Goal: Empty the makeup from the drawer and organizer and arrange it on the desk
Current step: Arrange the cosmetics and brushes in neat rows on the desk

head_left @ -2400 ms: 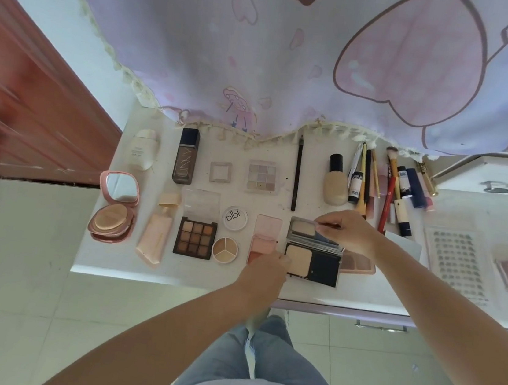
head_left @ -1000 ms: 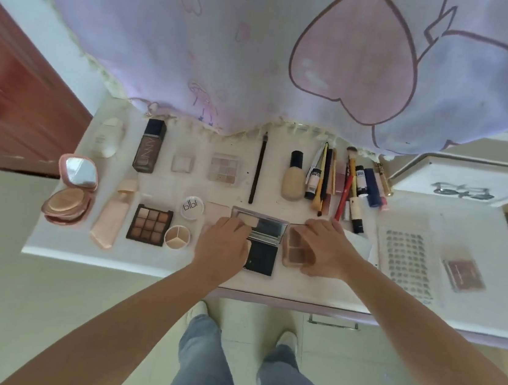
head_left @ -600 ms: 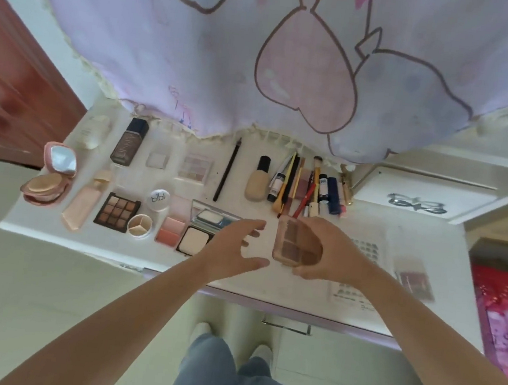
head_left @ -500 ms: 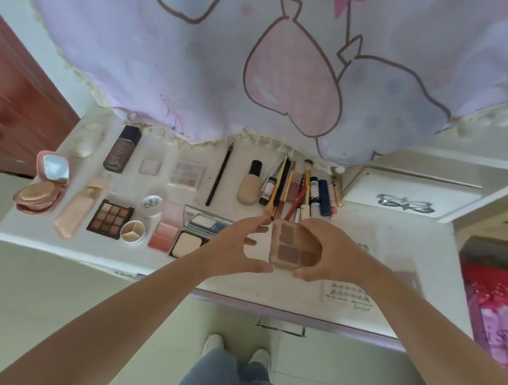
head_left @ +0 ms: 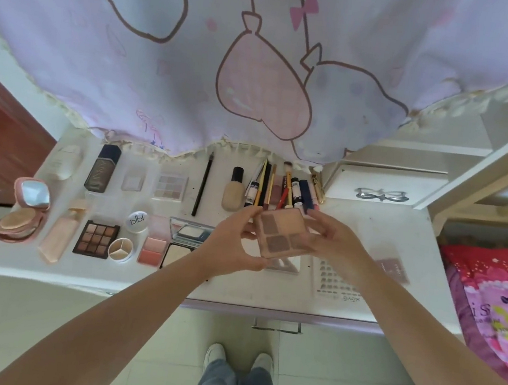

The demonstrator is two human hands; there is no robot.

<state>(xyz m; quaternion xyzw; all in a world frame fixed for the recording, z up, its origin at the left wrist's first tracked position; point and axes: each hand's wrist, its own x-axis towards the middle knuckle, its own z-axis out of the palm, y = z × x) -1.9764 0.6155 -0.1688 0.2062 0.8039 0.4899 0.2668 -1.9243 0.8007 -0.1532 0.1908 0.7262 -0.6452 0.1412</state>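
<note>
From where I sit, the white surface point(head_left: 376, 306) is the biggest thing in play, with a pink heart-print curtain point(head_left: 262, 65) hanging over its far edge. Most of the makeup already lies in rows: a pink compact point(head_left: 20, 218) at the left edge, a nine-pan palette point(head_left: 96, 238) near the front edge, and a bundle of brushes and pencils point(head_left: 282, 189) along the far edge towards the right. A white box with a bow point(head_left: 380, 192) sits at the far right corner, and a sheet of lashes point(head_left: 336, 282) lies near the front edge on the right.

Both hands hold a small four-pan palette point(head_left: 283, 232) up off the surface, above its middle. My left hand point(head_left: 233, 244) has its fingers point(head_left: 248, 218) curled round the palette's left side, thumb underneath; my right hand point(head_left: 333, 240) pinches the right side.

I judge this to be the placing step for one of the last items. Next, I reckon the palette needs lowering flat into the gap right of the open black compact point(head_left: 182, 242), squared with the front row, without nudging the neighbours.
</note>
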